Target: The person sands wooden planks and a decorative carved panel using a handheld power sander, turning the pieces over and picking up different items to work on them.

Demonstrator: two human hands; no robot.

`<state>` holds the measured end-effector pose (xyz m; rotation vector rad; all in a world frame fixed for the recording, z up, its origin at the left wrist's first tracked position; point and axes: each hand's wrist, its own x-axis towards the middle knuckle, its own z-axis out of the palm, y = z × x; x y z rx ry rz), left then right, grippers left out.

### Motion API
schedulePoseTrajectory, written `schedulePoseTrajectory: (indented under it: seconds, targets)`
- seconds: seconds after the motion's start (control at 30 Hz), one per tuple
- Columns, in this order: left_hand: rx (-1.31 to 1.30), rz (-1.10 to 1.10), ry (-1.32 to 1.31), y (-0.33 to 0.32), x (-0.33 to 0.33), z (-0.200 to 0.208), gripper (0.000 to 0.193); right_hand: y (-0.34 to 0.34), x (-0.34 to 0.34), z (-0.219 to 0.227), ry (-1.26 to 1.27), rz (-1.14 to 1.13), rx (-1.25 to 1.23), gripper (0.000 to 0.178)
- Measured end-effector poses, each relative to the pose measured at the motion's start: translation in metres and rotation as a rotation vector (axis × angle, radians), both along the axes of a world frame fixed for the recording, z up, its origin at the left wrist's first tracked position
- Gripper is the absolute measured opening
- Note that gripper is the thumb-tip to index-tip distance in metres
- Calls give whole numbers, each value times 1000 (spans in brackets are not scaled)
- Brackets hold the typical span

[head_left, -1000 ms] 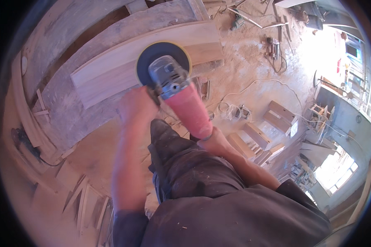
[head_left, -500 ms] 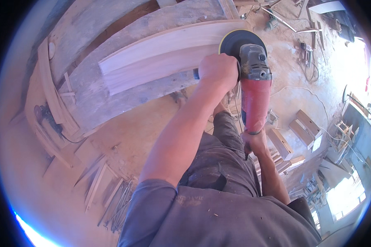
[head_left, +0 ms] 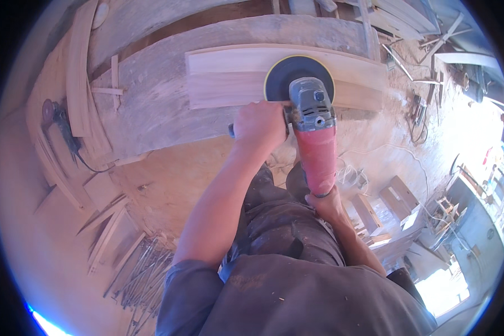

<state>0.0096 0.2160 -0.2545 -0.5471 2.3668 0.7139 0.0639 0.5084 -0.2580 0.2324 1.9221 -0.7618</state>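
A red and grey disc sander (head_left: 318,151) is in both my hands, its round dark pad with a yellow rim over a pale wooden panel (head_left: 224,75). My left hand (head_left: 260,123) is wrapped round the side handle, left of the grey head. At the rear end of the red body, my right hand (head_left: 326,203) is closed round the grip, close to my waist. Lying lengthwise on a dusty workbench (head_left: 145,120), the panel shows on both sides of the pad. The pad hides the wood beneath it; whether it touches cannot be made out.
On the left, an angle grinder (head_left: 64,131) with a cord rests by long boards (head_left: 79,73). Metal rods (head_left: 137,280) lie at the lower left. To the right are wooden box-like pieces (head_left: 397,199) and a pale cable (head_left: 414,157) across the floor.
The sander has moved left along the panel, from near its right end to its middle, both hands still on it. My view has also shifted, showing more of the panel's right end.
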Motion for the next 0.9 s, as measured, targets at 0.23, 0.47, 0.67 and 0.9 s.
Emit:
schedulePoseTrajectory:
  seconds: [0.23, 0.47, 0.67, 0.9]
  targets:
    - [-68, 169, -57, -52, 55, 1, 25, -57, 11, 6, 94, 194, -78, 41]
    - [-154, 395, -109, -93, 100, 3, 32, -111, 9, 10, 12, 424, -64, 38]
    - [-264, 413, -141, -109, 112, -9, 25, -130, -7, 10, -76, 478, -65, 39]
    - [-210, 198, -114, -45, 55, -15, 24, -57, -25, 13, -54, 273, -53, 39]
